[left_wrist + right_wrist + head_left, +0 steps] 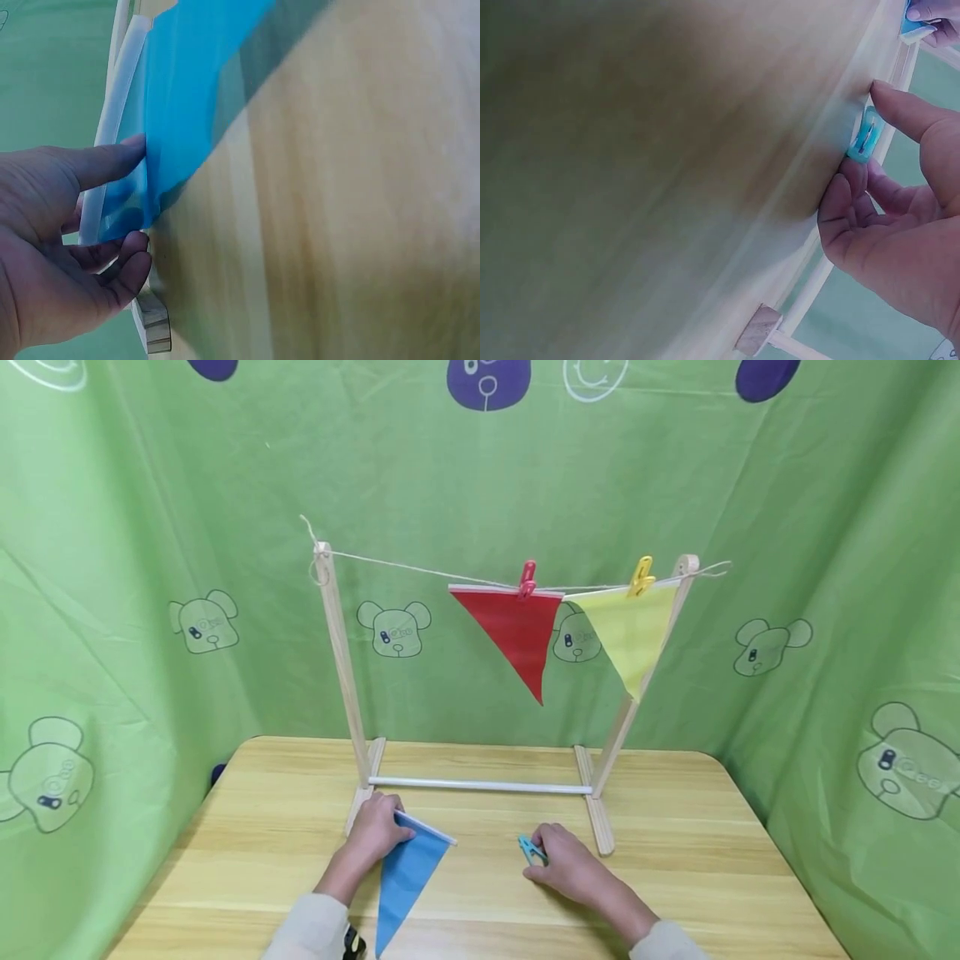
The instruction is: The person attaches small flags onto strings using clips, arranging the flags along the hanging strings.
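My left hand (377, 828) pinches the white-edged top of a blue triangular pennant (408, 870) between thumb and fingers. The pennant's point hangs toward the table's front edge; in the left wrist view its blue cloth (184, 82) spreads away from the thumb. To the right, my right hand (566, 862) holds a teal clothespin (531, 850) between thumb and fingers, close to the tabletop. The right wrist view shows this clothespin (865, 136) between the thumb and the curled fingers. Behind both hands, a red pennant (517, 627) and a yellow pennant (633, 631) hang on a string (405, 563).
The string runs between two wooden posts (341, 660) joined low down by a white rod (480, 785). A red clothespin (528, 579) and a yellow clothespin (641, 577) clip the hanging pennants. Green cloth (480, 493) surrounds the wooden table (690, 843).
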The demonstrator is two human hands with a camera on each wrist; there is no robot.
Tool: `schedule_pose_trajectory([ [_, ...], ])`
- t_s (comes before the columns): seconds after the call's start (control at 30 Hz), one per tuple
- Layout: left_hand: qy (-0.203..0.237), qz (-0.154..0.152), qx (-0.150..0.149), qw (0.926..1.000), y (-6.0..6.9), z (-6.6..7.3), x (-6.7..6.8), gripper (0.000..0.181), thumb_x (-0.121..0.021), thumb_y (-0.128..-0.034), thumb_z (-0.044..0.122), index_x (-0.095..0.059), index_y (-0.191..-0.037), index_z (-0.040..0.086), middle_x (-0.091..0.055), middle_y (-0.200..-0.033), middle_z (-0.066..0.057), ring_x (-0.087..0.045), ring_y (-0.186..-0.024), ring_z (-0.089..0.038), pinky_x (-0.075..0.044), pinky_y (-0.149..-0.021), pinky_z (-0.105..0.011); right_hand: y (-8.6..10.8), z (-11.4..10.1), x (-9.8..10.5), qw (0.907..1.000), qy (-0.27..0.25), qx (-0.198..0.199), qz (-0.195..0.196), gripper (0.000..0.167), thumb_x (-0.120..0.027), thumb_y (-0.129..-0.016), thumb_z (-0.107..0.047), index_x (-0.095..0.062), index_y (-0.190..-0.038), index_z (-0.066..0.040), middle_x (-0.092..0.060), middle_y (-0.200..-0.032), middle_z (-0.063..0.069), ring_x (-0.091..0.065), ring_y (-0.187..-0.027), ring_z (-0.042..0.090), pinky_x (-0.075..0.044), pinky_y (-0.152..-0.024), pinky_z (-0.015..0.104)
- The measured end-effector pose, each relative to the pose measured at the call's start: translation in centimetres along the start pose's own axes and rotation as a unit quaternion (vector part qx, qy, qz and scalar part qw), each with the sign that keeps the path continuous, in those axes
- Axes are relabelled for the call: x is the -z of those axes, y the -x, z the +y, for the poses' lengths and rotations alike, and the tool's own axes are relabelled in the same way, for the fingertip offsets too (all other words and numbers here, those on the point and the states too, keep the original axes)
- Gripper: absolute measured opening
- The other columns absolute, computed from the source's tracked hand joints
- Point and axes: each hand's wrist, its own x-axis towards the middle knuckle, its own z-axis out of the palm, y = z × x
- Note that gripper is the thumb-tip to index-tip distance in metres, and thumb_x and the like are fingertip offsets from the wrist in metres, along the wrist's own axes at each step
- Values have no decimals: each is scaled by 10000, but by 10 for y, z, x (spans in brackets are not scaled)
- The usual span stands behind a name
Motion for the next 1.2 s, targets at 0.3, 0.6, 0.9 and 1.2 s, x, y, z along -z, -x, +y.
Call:
schedule_pose_trajectory([
  [0.3, 210, 19, -32, 9998, 2, -3, -2, 217, -877, -760, 10, -670, -813, 50, -665, -803, -55, -616, -773, -192, -551, -694, -367, 0, -3, -2, 9996, 190, -90, 201, 383, -874, -817, -248, -618, -1039, -69, -528, -876, 7, -478, -775, 152, -411, -616, 228],
  [0.6, 604, 8, -41, 9982, 2, -6, -2, 180, -831, -787, -36, -688, -788, 73, -681, -781, -34, -602, -735, -162, -532, -646, -319, 0, -5, -2, 9995, 193, -37, 237, 369, -873, -821, -236, -626, -1044, -75, -537, -877, 5, -482, -776, 149, -413, -614, 226],
  [0.9, 1076, 77, -80, 9941, 0, -11, -3, 134, -863, -767, 7, -759, -784, 89, -735, -769, -5, -614, -716, -117, -544, -659, -309, 0, -6, -4, 9992, 125, -177, 341, 357, -879, -805, -211, -632, -1009, -53, -538, -851, 18, -488, -751, 160, -412, -591, 222],
  [1.2, 1409, 57, 48, 9900, 0, -12, -1, 118, -867, -778, 52, -767, -804, 109, -738, -790, 5, -602, -739, -123, -530, -704, -310, 1, -6, -3, 9994, 66, -95, 325, 357, -882, -802, -195, -617, -998, -57, -534, -860, 23, -493, -751, 157, -422, -586, 214],
])
